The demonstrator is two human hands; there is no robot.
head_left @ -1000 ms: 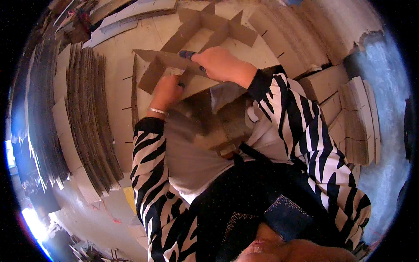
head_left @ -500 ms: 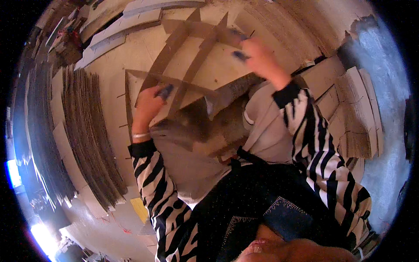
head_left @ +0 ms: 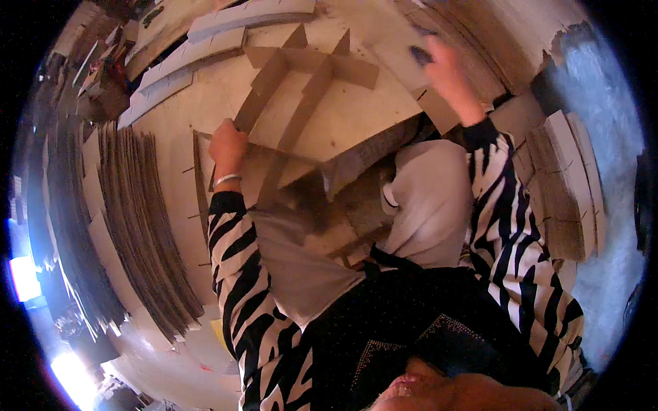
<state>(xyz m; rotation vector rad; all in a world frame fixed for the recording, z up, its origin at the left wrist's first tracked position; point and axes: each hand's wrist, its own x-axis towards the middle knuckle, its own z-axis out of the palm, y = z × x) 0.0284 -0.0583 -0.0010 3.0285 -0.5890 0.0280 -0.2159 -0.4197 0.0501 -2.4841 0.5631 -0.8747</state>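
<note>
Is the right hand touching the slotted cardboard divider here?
Apart: the head view shows a visible gap between the right hand and the cardboard divider.

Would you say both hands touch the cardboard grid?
No, the right hand is apart from the cardboard grid, off to its right.

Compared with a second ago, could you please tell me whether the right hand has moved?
Yes: the right hand has moved rightward, toward the upper-right cardboard stack.
</note>
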